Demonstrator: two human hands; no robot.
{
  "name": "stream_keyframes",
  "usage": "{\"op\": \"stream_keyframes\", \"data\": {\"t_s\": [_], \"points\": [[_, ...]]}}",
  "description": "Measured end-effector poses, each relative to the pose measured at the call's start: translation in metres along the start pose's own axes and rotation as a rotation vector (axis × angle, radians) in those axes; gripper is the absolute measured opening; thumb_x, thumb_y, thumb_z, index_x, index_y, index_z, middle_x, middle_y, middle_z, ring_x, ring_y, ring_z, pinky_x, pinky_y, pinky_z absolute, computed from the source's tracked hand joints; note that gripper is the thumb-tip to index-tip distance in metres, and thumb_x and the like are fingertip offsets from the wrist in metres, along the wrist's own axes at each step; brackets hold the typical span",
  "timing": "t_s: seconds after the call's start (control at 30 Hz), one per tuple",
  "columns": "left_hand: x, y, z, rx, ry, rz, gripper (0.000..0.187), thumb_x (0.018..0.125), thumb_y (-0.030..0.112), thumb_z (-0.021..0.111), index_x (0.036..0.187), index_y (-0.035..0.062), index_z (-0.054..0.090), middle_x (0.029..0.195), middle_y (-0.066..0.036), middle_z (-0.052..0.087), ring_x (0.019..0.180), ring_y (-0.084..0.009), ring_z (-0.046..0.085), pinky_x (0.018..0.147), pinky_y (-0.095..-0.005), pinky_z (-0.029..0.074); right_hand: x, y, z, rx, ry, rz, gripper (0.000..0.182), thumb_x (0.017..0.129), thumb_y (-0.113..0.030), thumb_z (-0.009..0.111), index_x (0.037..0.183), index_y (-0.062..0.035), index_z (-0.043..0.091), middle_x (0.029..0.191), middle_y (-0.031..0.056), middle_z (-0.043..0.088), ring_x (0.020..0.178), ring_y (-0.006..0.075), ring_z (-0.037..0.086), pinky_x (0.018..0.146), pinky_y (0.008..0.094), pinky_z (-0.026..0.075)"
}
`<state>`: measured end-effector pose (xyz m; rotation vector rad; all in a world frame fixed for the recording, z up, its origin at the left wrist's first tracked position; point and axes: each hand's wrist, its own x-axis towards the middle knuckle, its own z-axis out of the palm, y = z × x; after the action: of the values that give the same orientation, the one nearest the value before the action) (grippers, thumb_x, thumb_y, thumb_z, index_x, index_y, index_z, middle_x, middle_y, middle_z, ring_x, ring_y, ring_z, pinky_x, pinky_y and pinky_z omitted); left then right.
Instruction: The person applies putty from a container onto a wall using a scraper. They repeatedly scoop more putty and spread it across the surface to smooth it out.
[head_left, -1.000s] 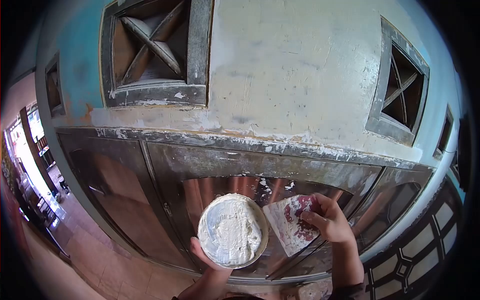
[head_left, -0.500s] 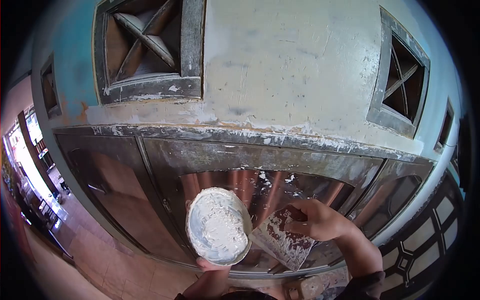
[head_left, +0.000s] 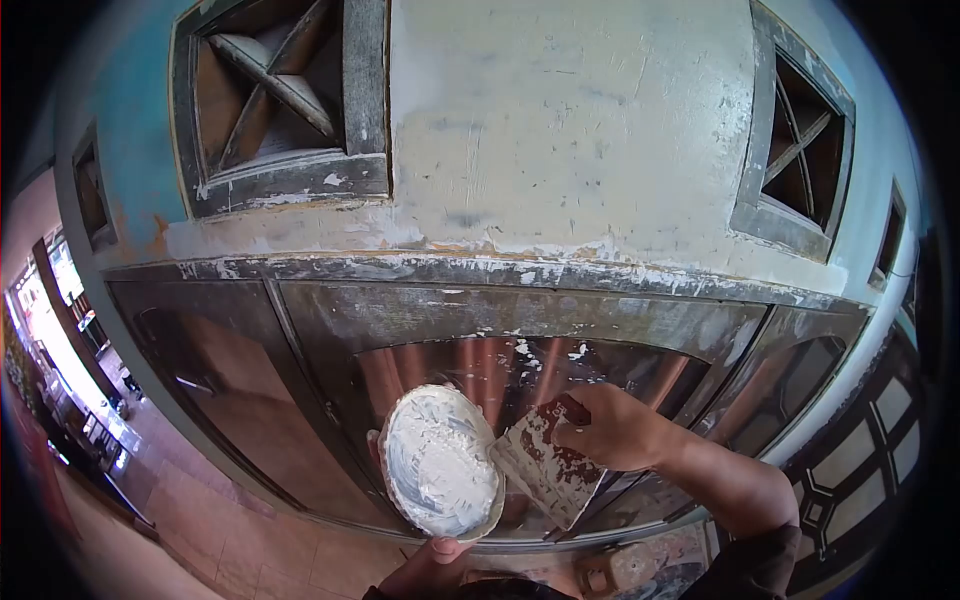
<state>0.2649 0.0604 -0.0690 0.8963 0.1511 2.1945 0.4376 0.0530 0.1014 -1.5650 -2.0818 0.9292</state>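
Observation:
A round bowl [head_left: 395, 480] with white putty [head_left: 452, 462] in it rests in my left hand [head_left: 445, 550], thumb at the near rim and fingertips at the left edge. The bowl tilts so that its inside faces me. My right hand [head_left: 615, 425] pinches a flat, dark red putty scraper [head_left: 560, 465] smeared with dried white putty. The scraper's left corner meets or overlaps the bowl's right rim; actual contact is hard to tell.
Ahead stands a wall [head_left: 540, 140] with patchy filler, above a worn wooden frame [head_left: 480, 270] and glazed doors [head_left: 420, 365]. Crossed-bar vents [head_left: 270, 85] sit left and right. Tiled floor [head_left: 190, 480] runs at lower left; a patterned dark gate [head_left: 855, 465] is at right.
The bowl has moved slightly right and down. My right hand and the scraper have shifted a little left and up, so the scraper stays by the bowl's rim. The view has shifted slightly.

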Motion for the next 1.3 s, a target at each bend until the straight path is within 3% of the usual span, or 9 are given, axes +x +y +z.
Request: {"op": "stream_keyframes", "data": {"t_s": [0.4,0.47,0.9,0.97,1.1,1.2,1.27,1.3], "points": [[-0.013,0.017,-0.012,-0.1,-0.039,-0.165,0.105,0.085,0.081,0.038,0.156,0.0028,0.032,0.155,-0.023,0.039,0.133,-0.0436,0.05,0.107,-0.0569,0.047,-0.011,-0.014,0.003,0.101,0.11,0.015,0.023,0.087,-0.014,0.068,0.1,0.0054,0.067,0.082,0.0165,0.068,0.074,0.0211,0.064,0.071,0.0391,0.051],[-0.006,0.016,-0.013,-0.116,-0.046,-0.192,0.104,0.086,0.08,0.037,0.155,0.003,0.033,0.155,-0.022,0.04,0.132,-0.0434,0.051,0.107,-0.0568,0.047,-0.008,-0.002,0.007,0.064,0.207,-0.056,0.024,0.086,-0.014,0.068,0.099,0.006,0.064,0.079,0.0161,0.066,0.071,0.0226,0.061,0.069,0.0392,0.05],[-0.02,0.027,-0.022,-0.217,-0.082,-0.356,0.093,0.091,0.073,0.034,0.153,0.0042,0.038,0.153,-0.02,0.044,0.128,-0.0422,0.055,0.104,-0.0565,0.051,-0.017,-0.003,0.003,0.015,0.347,-0.265,0.024,0.084,-0.007,0.067,0.102,0.0057,0.059,0.075,0.0174,0.063,0.064,0.025,0.059,0.064,0.0388,0.049],[-0.021,0.028,-0.022,-0.231,-0.083,-0.382,0.091,0.092,0.072,0.034,0.153,0.0043,0.039,0.152,-0.02,0.045,0.128,-0.042,0.056,0.103,-0.0564,0.051,-0.022,-0.012,-0.001,-0.011,0.313,-0.173,0.026,0.086,-0.003,0.066,0.109,0.0068,0.059,0.087,0.0119,0.068,0.078,0.0124,0.061,0.072,0.0323,0.051],[-0.026,0.024,-0.021,-0.255,-0.086,-0.417,0.089,0.094,0.07,0.033,0.153,0.0046,0.04,0.152,-0.019,0.046,0.127,-0.0417,0.057,0.102,-0.0564,0.052,-0.022,-0.005,-0.002,0.015,0.341,-0.189,0.028,0.086,-0.002,0.066,0.111,0.0065,0.058,0.084,0.0119,0.067,0.075,0.0122,0.059,0.069,0.0318,0.05],[-0.031,0.016,-0.027,-0.09,0.04,-0.414,0.086,0.095,0.069,0.032,0.151,0.0039,0.041,0.149,-0.019,0.049,0.127,-0.039,0.057,0.103,-0.0547,0.052,-0.025,-0.006,-0.004,-0.064,0.372,-0.228,0.03,0.085,-0.002,0.066,0.112,0.0057,0.057,0.079,0.0121,0.065,0.071,0.0123,0.056,0.065,0.0318,0.048],[-0.031,0.012,-0.021,-0.865,-0.012,-0.503,0.09,0.093,0.072,0.033,0.152,0.0047,0.04,0.151,-0.019,0.047,0.13,-0.04,0.054,0.105,-0.0558,0.05,-0.027,-0.006,-0.006,-0.092,0.388,-0.276,0.032,0.083,-0.001,0.066,0.113,0.0049,0.057,0.074,0.0127,0.061,0.066,0.0136,0.054,0.062,0.0323,0.046],[-0.03,0.015,-0.02,-0.866,-0.012,-0.506,0.09,0.093,0.072,0.033,0.152,0.0047,0.04,0.151,-0.019,0.047,0.13,-0.04,0.054,0.105,-0.0558,0.05,-0.028,-0.006,-0.007,-0.091,0.389,-0.273,0.032,0.083,-0.001,0.066,0.113,0.0049,0.057,0.074,0.0127,0.061,0.066,0.0136,0.054,0.062,0.0323,0.046]]}}
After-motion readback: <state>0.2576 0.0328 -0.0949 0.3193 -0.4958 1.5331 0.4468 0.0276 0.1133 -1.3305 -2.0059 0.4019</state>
